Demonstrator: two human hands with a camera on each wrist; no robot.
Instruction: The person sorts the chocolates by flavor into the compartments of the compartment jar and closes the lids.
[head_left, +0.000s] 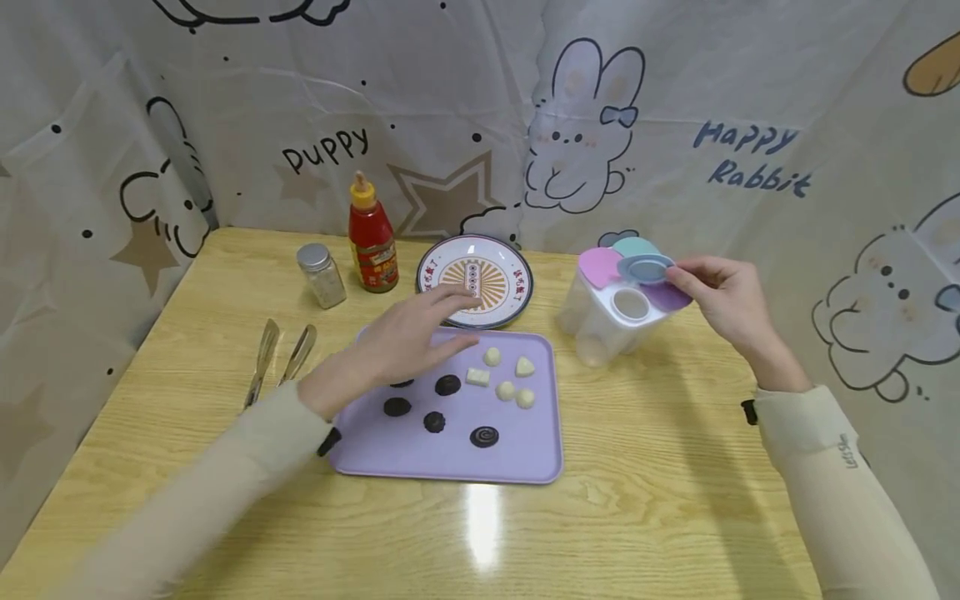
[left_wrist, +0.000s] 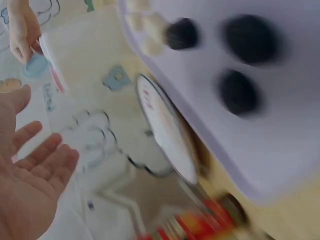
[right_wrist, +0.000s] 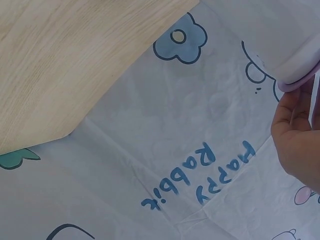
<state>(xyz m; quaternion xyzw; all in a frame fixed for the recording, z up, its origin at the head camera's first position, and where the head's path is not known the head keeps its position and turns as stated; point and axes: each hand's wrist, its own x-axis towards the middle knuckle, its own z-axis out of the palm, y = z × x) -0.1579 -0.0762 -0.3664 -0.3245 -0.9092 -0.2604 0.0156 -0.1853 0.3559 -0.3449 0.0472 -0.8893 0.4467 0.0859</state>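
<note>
Across the wooden worktop (head_left: 660, 517), hemmed by a cartoon-print cloth backdrop (head_left: 750, 100), the lilac tray (head_left: 525, 454) sits front and centre. On it, 5 dark round chocolates (head_left: 447, 384) lie on the left half, 1 of them partly hidden under the wrist, and 5 pale pieces (head_left: 506, 390) cluster toward the far right part. Right of the tray, the clear 4-compartment container (head_left: 600, 329) stands on the worktop with its coloured lids flipped up: pink (head_left: 597, 266), teal (head_left: 636, 245) and purple (head_left: 667, 297), and 1 round hole in its white top (head_left: 632, 304) showing open. Just behind the tray, touching its far edge in the head view, rests the patterned plate (head_left: 504, 282). Far left of that, the red sauce bottle (head_left: 372, 237) with its yellow cap stands beside a small glass shaker (head_left: 321, 275). Metal tongs (head_left: 280, 360) lie at the left, well apart from the tray.

Now the hands: the left hand (head_left: 412, 337) hovers over the far left part of the tray, fingers stretched out straight and relaxed toward the plate, holding nothing; the left wrist view shows the palm spread. The right hand (head_left: 723, 300) is up at the container, fingertips pinching the blue-grey lid (head_left: 645, 267) over the container's top.
</note>
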